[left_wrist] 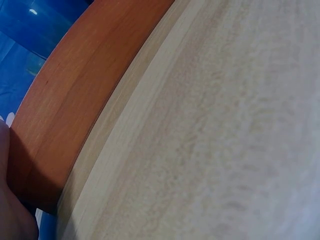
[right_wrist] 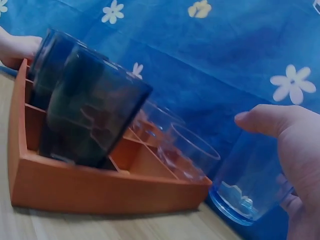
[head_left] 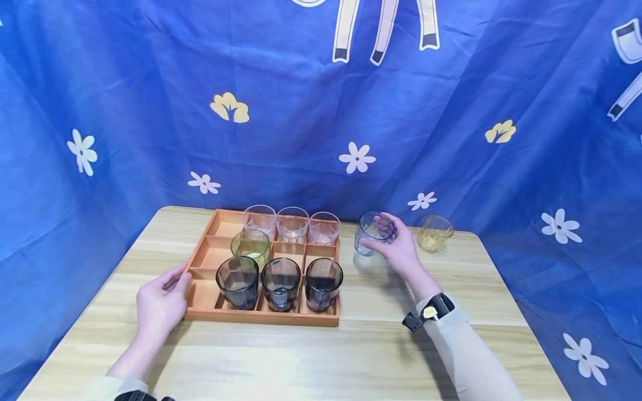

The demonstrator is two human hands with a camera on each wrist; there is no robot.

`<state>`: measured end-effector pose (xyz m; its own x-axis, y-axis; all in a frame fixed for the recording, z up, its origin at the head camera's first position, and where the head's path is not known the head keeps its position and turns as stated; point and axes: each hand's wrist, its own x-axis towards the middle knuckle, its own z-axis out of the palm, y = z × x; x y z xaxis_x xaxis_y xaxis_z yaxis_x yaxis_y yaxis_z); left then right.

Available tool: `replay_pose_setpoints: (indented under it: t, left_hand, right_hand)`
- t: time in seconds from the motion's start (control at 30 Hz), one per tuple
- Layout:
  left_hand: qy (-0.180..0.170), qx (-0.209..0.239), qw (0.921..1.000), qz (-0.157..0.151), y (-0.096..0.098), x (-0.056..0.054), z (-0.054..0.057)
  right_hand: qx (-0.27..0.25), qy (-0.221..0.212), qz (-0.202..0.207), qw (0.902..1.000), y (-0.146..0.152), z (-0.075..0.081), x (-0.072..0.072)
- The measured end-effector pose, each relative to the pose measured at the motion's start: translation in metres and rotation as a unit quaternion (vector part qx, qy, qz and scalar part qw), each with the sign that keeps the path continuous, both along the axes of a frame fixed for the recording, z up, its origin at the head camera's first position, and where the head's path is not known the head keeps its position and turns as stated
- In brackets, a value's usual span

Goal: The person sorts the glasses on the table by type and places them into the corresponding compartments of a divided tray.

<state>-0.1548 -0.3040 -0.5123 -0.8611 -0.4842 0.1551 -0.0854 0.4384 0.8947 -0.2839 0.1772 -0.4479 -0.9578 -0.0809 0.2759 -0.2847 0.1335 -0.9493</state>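
Note:
My right hand grips a clear blue drinking glass, thumb on the near side and fingers round the back. The glass is upright, just right of a wooden divided tray; the right wrist view shows its base close to the tray's corner. My left hand holds the tray's left wall near the front corner. In the tray, three dark grey glasses stand along the front row and three pale pinkish glasses along the back. A green glass occupies the middle row.
A yellow glass stands at the back right of the light wooden table, beyond my right hand. Blue cloth with flower prints hangs behind and along both sides. The tray's left column holds no glasses.

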Motion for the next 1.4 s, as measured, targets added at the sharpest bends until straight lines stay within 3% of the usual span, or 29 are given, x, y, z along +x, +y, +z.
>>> replay_pose_setpoints:
  t: [0.33, 0.67, 1.07, 1.4]
  left_hand:
    - [0.013, -0.003, 0.9999, 0.003, 0.0, 0.003, -0.002]
    - [-0.002, -0.004, 1.0, 0.004, -0.002, 0.003, -0.002]
    - [0.004, 0.005, 1.0, -0.003, -0.001, 0.0, -0.002]
    - [0.006, 0.021, 0.9998, -0.004, -0.001, 0.0, -0.002]
  right_hand:
    - [0.019, 0.007, 0.063, 0.9978, -0.026, 0.019, 0.006]
    - [0.026, 0.025, 0.109, 0.9933, -0.054, 0.024, 0.006]
    - [0.0, 0.029, 0.186, 0.9821, -0.079, 0.031, -0.003]
    - [0.042, 0.02, 0.218, 0.9749, -0.097, 0.039, -0.006]
